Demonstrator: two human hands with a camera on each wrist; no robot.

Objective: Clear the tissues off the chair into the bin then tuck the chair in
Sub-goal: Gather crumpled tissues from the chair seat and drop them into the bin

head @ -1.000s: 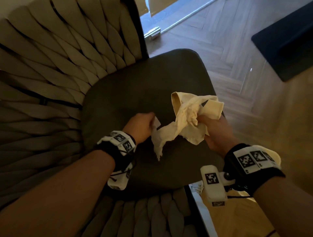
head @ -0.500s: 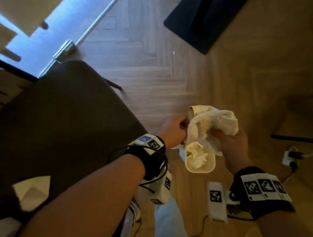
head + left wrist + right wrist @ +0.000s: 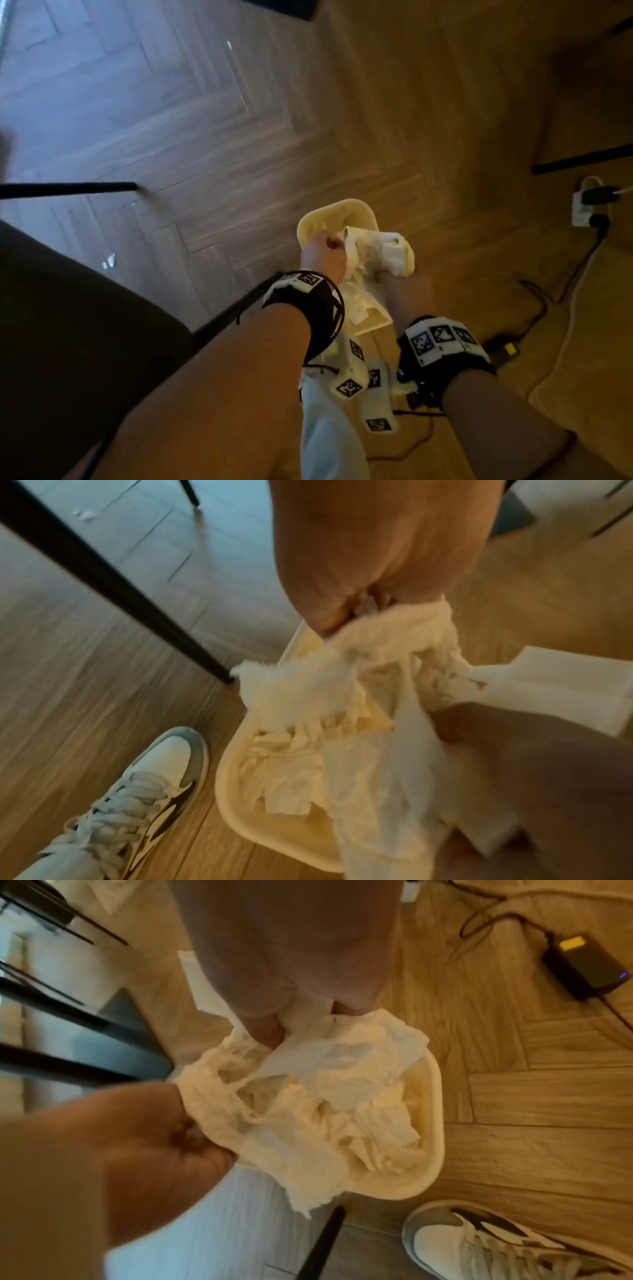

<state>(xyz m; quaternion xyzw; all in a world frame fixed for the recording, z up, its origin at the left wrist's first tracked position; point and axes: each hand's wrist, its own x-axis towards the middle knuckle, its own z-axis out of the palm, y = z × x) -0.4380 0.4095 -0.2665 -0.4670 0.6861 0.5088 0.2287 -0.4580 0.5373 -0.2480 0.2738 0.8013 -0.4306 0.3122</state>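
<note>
Head view | both hands gripping tissues | above bin

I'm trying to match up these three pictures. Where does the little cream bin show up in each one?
Head view: the bin sits right of centre on the floor; only its far rim shows above both hands.
Left wrist view: the bin is at bottom centre, near rim showing, tissues dangling over it.
Right wrist view: the bin is right of centre, mostly hidden by tissues.
Shared landmark: the held tissues.
</note>
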